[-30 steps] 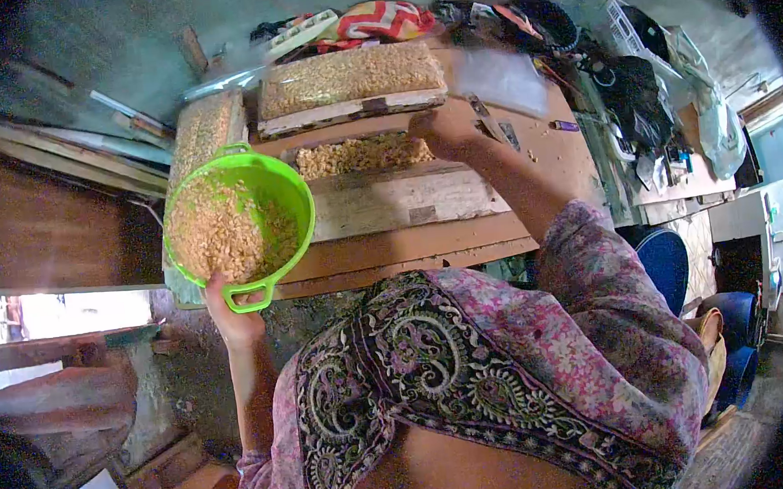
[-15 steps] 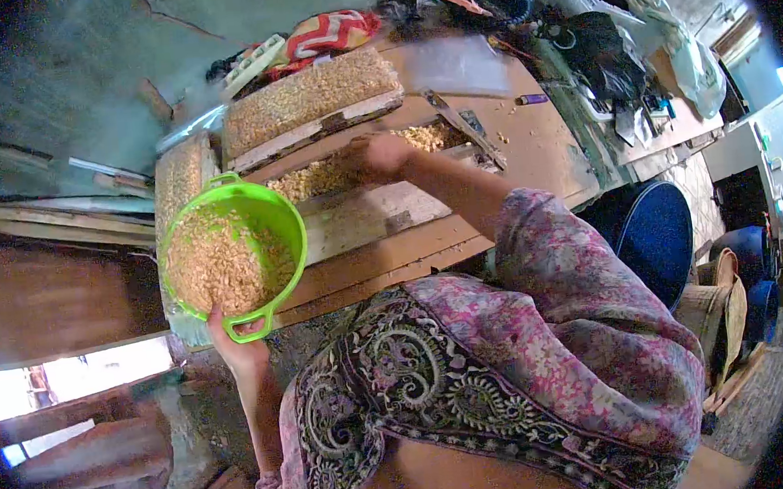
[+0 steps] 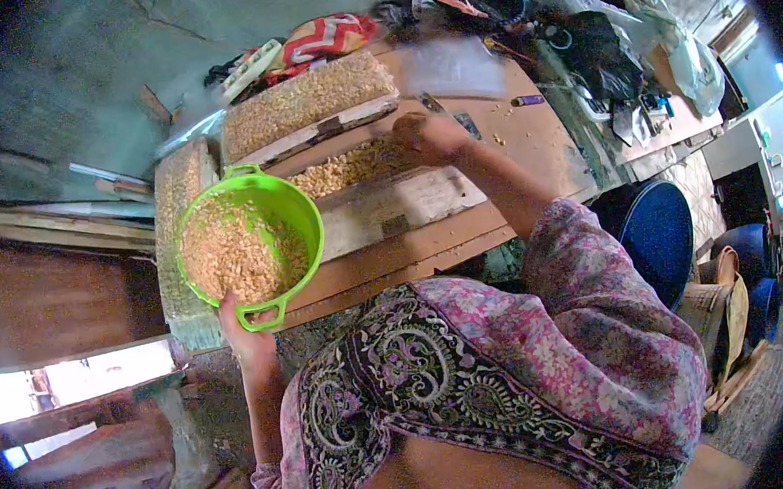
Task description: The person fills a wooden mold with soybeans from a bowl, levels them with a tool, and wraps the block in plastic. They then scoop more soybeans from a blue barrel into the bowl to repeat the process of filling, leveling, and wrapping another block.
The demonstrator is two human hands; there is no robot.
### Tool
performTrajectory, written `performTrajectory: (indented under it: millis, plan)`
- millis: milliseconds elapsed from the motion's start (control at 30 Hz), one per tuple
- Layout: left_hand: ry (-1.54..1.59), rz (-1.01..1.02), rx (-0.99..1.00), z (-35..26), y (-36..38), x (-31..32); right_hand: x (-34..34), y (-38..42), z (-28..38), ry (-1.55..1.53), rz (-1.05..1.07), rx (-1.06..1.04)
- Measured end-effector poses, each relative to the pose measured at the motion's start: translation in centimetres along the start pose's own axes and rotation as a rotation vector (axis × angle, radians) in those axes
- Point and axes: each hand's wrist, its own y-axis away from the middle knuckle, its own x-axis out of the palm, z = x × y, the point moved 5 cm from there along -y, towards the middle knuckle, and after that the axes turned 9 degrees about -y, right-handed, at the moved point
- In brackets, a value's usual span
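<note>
My left hand (image 3: 250, 334) grips the bright green two-handled plastic bowl (image 3: 308, 216) at its near handle. Pale split beans (image 3: 226, 248) lie heaped in the bowl, which is tilted toward me. On the table, a long wooden mold (image 3: 398, 209) with a whitish side holds a layer of similar beans (image 3: 342, 173). My right hand (image 3: 426, 139) is at the far right end of this layer, its fingers bent down and blurred, so I cannot see whether they hold beans. Behind the mold rests a thick block of packed beans (image 3: 307, 99).
Another packed block (image 3: 180, 183) stands at the table's left end. A purple lighter (image 3: 527, 100), a clear plastic sheet (image 3: 456, 69) and loose bean crumbs lie on the tabletop (image 3: 540, 145). Black bags (image 3: 593, 58) crowd the far right; a blue barrel (image 3: 656, 242) stands beside the table.
My right hand has moved right along the mold, covering the bar at its end. The green bowl has shifted slightly right in my left hand.
</note>
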Motion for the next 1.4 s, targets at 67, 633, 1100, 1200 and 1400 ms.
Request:
performTrajectory:
  millis: [67, 633, 1100, 1200, 1400]
  plan:
    - [0.005, -0.013, -0.024, -1.0, 1.2, 1.1, 0.5, -1.1, 2.1, 0.015, -0.040, -0.093]
    - [0.018, 0.068, -0.127, -0.8, 2.3, 0.5, -5.3, 3.7, 1.1, -0.204, -0.049, 0.184]
    - [-0.376, 0.061, 0.175, -0.9, 1.1, -1.7, -2.4, 1.5, -1.3, -0.139, 0.061, 0.268]
    - [-0.338, 0.050, 0.174, -3.2, 2.1, 0.6, -3.5, 2.4, 3.0, 0.031, 0.057, 0.094]
    - [-0.035, 0.056, -0.068, -3.7, 2.7, 0.7, -2.5, 3.4, 4.5, 0.151, 0.056, -0.173]
